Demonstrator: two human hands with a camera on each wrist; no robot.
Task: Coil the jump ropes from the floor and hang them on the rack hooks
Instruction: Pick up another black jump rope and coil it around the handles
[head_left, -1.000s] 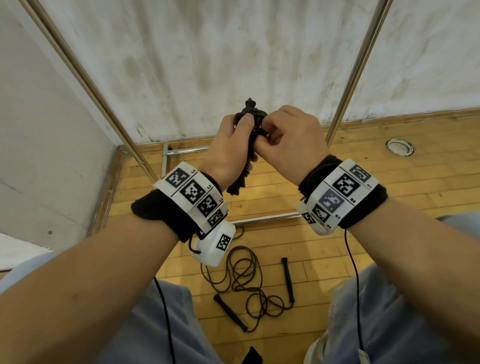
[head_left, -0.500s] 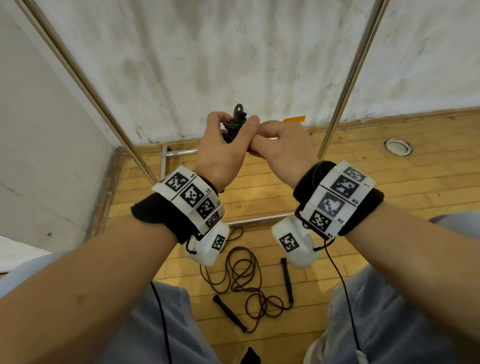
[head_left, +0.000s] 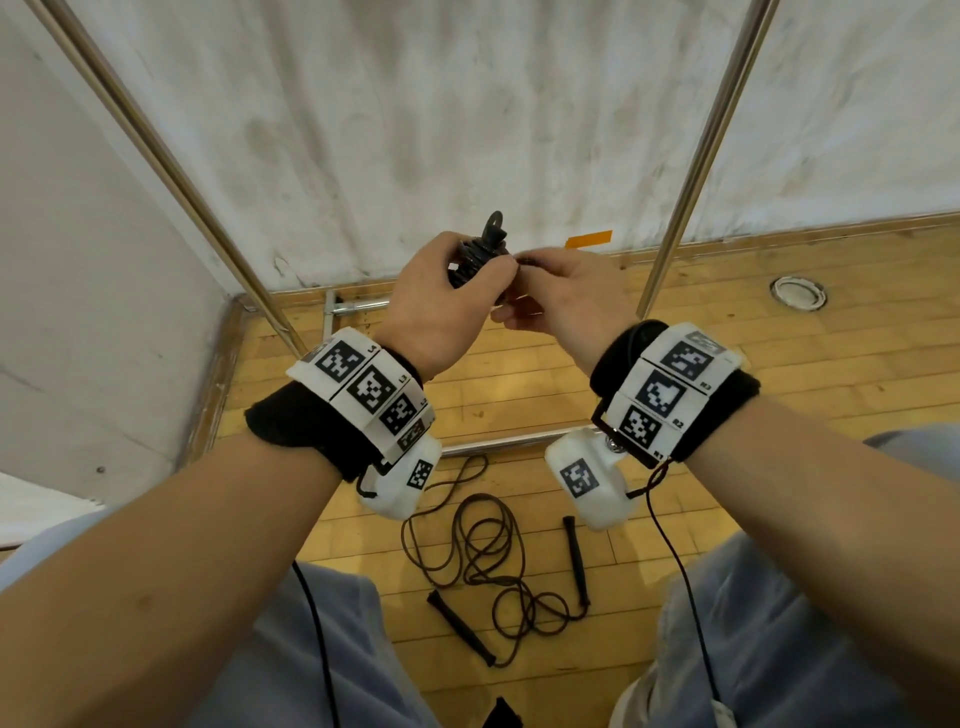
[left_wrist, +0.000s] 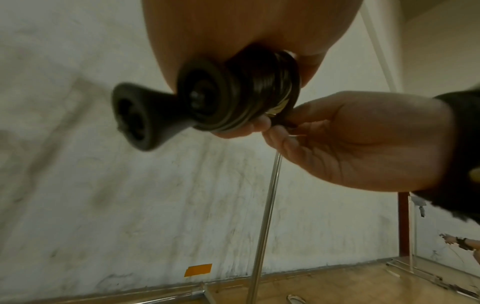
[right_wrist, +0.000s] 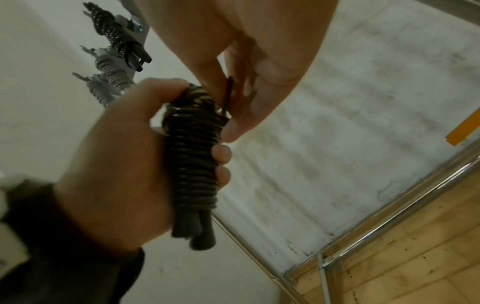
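A coiled jump rope (head_left: 475, 260) is gripped in the left hand (head_left: 436, 301), fingers curled around it. Its loose cord end (right_wrist: 228, 94) is pinched by the right hand (head_left: 566, 296) (thumb against fingertips). Below the bundle, a second jump rope (head_left: 493, 561) lies tangled on the floor (head_left: 779, 364).

We see a strip of orange tape (head_left: 588, 239) low on the far white wall (head_left: 415, 130). To the right, a round metal floor fitting (head_left: 798, 293) sits in the wooden floor (head_left: 831, 374).

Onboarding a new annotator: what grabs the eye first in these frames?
Front and centre, the left hand grips a tightly wound dark jump rope bundle with both handles poking out, while the right hand pinches the rope's loose end at the top of the coil. Below, a second jump rope lies tangled on the wood floor. In the right wrist view, coiled ropes already hang on the rack.
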